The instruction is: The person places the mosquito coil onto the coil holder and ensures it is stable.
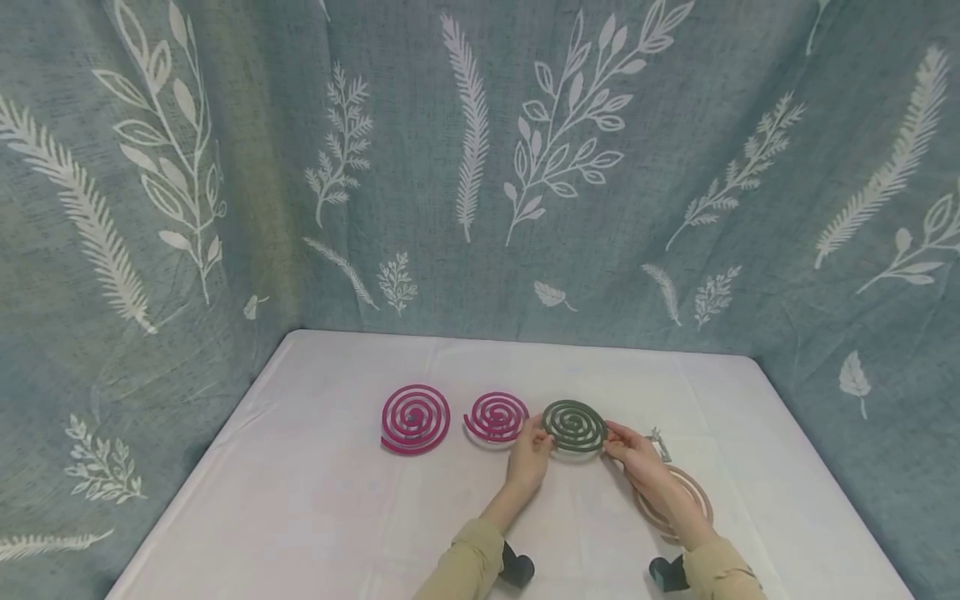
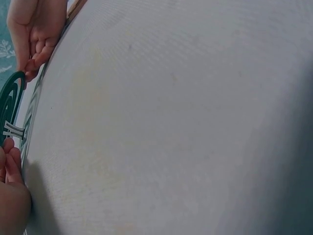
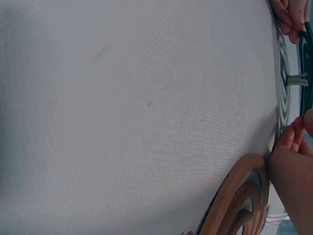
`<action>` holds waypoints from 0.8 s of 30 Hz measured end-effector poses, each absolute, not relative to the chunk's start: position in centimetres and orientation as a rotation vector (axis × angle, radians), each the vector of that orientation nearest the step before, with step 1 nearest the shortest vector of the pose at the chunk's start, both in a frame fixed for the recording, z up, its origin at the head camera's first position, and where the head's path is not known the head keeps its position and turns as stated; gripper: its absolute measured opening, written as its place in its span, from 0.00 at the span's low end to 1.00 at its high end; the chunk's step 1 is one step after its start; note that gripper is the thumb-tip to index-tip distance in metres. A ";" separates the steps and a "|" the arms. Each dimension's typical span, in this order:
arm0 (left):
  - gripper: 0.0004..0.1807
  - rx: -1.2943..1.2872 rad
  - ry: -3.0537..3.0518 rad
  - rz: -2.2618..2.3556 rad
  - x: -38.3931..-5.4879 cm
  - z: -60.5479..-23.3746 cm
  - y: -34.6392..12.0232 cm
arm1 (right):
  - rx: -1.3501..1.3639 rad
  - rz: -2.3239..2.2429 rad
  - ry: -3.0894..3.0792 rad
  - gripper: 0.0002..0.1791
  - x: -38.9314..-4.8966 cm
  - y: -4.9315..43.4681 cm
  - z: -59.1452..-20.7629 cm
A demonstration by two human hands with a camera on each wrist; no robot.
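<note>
A green mosquito coil [image 1: 573, 422] lies level just above the table, and both hands grip it by its rim. My left hand [image 1: 529, 457] pinches the left edge with thumb and fingers. On the opposite edge, my right hand [image 1: 637, 461] pinches it the same way. Between coil and table, a small metal stand [image 2: 14, 130] shows in the left wrist view; in the right wrist view this metal stand [image 3: 296, 80] reaches the coil's underside. Whether the coil is fixed on it I cannot tell. Left of it is a magenta coil [image 1: 498, 417], apparently raised off the cloth.
Farther left, a larger magenta coil [image 1: 416, 419] lies on the white tablecloth [image 1: 300, 483]. A brown coil [image 1: 701, 497] is partly hidden under the right forearm, with another metal stand [image 1: 661, 446] just behind it. A patterned blue-green curtain [image 1: 420, 150] surrounds the table's back and sides.
</note>
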State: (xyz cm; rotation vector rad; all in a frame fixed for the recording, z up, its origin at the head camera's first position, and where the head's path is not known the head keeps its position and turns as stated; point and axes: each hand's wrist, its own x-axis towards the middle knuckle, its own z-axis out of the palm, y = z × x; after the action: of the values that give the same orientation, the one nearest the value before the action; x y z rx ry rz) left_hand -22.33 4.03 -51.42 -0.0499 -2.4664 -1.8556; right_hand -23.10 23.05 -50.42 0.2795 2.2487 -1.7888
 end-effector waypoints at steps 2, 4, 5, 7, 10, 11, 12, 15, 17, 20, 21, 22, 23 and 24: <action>0.21 -0.055 -2.472 -1.848 -22.3 -51.5 4.0 | 0.275 -1.788 2.253 0.29 -23.0 23.1 -50.3; 0.21 -0.052 -2.478 -1.848 -22.4 -51.6 4.1 | 0.271 -1.791 2.254 0.29 -23.0 23.1 -50.3; 0.21 -0.052 -2.479 -1.846 -22.4 -51.6 4.1 | 0.265 -1.796 2.253 0.29 -23.0 23.1 -50.3; 0.21 -0.057 -2.479 -1.839 -22.4 -51.7 4.1 | 0.248 -1.800 2.251 0.29 -22.9 23.1 -50.2; 0.21 -0.056 -2.478 -1.841 -22.5 -51.7 4.1 | 0.253 -1.809 2.245 0.29 -22.9 23.0 -50.3; 0.21 -0.055 -2.479 -1.841 -22.5 -51.7 4.1 | 0.251 -1.807 2.244 0.29 -23.0 23.1 -50.3; 0.21 -0.056 -2.480 -1.840 -22.5 -51.7 4.1 | 0.254 -1.808 2.243 0.29 -23.0 23.1 -50.3; 0.22 -0.049 -2.480 -1.849 -22.4 -51.7 4.1 | 0.271 -1.800 2.241 0.29 -23.0 23.1 -50.4; 0.22 -0.057 -2.475 -1.851 -22.4 -51.7 4.0 | 0.272 -1.794 2.244 0.30 -23.1 23.1 -50.4; 0.21 -0.071 -2.461 -1.853 -22.5 -51.8 4.0 | 0.274 -1.792 2.245 0.30 -23.1 23.1 -50.3; 0.21 -0.075 -2.456 -1.856 -22.5 -51.7 4.0 | 0.278 -1.797 2.241 0.30 -23.1 23.1 -50.3; 0.21 -0.070 -2.458 -1.860 -22.5 -51.7 4.0 | 0.275 -1.802 2.238 0.30 -23.2 23.1 -50.4; 0.21 -0.071 -2.454 -1.862 -22.4 -51.7 4.0 | 0.279 -1.809 2.233 0.31 -23.2 23.1 -50.3; 0.21 -0.071 -2.452 -1.864 -22.4 -51.6 4.0 | 0.280 -1.817 2.227 0.31 -23.2 23.0 -50.3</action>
State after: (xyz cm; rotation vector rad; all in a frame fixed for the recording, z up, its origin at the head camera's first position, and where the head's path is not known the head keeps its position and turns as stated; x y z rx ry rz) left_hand -22.43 4.00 -51.64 -0.0715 -2.4515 -1.8642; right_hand -23.19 23.04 -50.34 0.2796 2.2272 -1.8167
